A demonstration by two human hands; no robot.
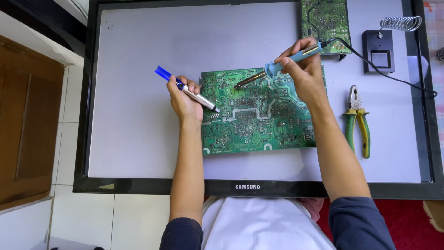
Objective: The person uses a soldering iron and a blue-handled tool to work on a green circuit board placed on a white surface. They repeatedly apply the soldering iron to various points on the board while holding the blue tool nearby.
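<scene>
A large green circuit board [256,115] lies solder-side up on the white panel of a flat screen [138,120]. My right hand [303,74] grips a blue-handled soldering iron [286,60]; its tip rests on the board's upper left area. My left hand [184,99] holds a desoldering pump [187,89] with a blue plunger and silver barrel. The pump's nozzle points at the board's left edge, a little below the iron's tip.
A second green circuit board [326,21] lies at the top edge. A black soldering iron stand [379,48] with a coil sits top right, the iron's black cord [397,78] trailing past it. Green-and-yellow pliers [358,122] lie to the right. A wooden cabinet [27,125] stands left.
</scene>
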